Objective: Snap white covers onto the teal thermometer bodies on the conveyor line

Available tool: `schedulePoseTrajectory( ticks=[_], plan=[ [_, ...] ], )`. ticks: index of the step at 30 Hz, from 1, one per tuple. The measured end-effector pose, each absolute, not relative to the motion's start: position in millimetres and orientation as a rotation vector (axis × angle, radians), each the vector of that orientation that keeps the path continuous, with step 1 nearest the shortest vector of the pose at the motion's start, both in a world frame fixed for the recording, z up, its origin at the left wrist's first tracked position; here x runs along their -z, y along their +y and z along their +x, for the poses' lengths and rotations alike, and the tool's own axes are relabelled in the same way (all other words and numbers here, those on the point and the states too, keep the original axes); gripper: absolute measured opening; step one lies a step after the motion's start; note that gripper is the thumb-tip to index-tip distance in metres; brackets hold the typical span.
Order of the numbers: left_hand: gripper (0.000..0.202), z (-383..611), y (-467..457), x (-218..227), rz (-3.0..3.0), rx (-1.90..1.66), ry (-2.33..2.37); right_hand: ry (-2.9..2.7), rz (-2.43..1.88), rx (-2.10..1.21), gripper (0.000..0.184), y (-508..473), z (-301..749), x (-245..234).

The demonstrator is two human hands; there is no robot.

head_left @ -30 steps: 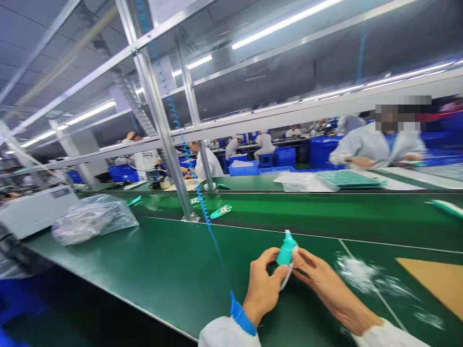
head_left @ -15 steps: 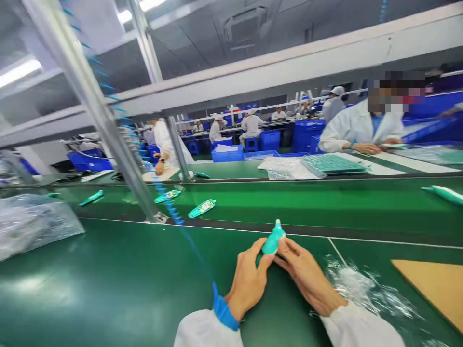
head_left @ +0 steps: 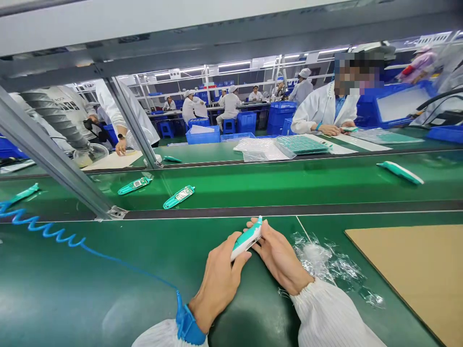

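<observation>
A slim teal-and-white handheld device (head_left: 247, 238) with a tapered tip is held between both my hands above the green bench. Its white side, with a dark slot, faces me, and the tip points up and to the right. My left hand (head_left: 221, 274) grips the wider lower end between thumb and fingers and wears a blue wrist strap (head_left: 190, 325) with a coiled cord. The fingers of my right hand (head_left: 280, 255) close around the tip end from the right. Beyond, on the green conveyor belt, lie open teal housings (head_left: 179, 196) with circuit boards inside.
Crumpled clear plastic bags (head_left: 325, 260) lie right of my hands, beside a brown cardboard sheet (head_left: 408, 270). A metal post (head_left: 72, 164) rises at the left. On the belt's right is another teal-and-white device (head_left: 401, 172). Across it, a co-worker (head_left: 321, 113) handles a similar piece.
The device has been turned in my hands: the teal face was toward me with the tip upright, and now the white slotted side shows. My view has shifted and levelled.
</observation>
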State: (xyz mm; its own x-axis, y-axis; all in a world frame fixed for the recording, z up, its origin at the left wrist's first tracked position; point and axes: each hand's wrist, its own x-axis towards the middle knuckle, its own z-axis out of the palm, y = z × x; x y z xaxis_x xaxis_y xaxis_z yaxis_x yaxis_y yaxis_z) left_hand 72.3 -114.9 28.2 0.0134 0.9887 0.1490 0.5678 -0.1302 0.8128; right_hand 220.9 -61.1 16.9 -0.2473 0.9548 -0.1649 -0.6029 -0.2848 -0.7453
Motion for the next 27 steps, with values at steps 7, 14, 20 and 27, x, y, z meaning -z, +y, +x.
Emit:
schedulePoseTrajectory(
  ticks=[7, 14, 20, 27],
  plan=[
    [0.046, 75, -119, -31, 1.802, -0.888, 1.571, -0.619, -0.745, -1.772, 0.043, -63, 220, -18],
    [0.035, 73, -116, -44, 1.762, -0.904, 1.554, -0.585, -0.698, -1.807, 0.040, -63, 219, -17],
    [0.038, 77, -119, -37, 1.817, -0.951, 1.545, -0.630, -0.688, -1.796, 0.039, -62, 216, -9],
    [0.040, 79, -118, -31, 1.698, -0.987, 1.611, -0.758, -0.678, -1.821, 0.038, -60, 224, -13]
  ],
)
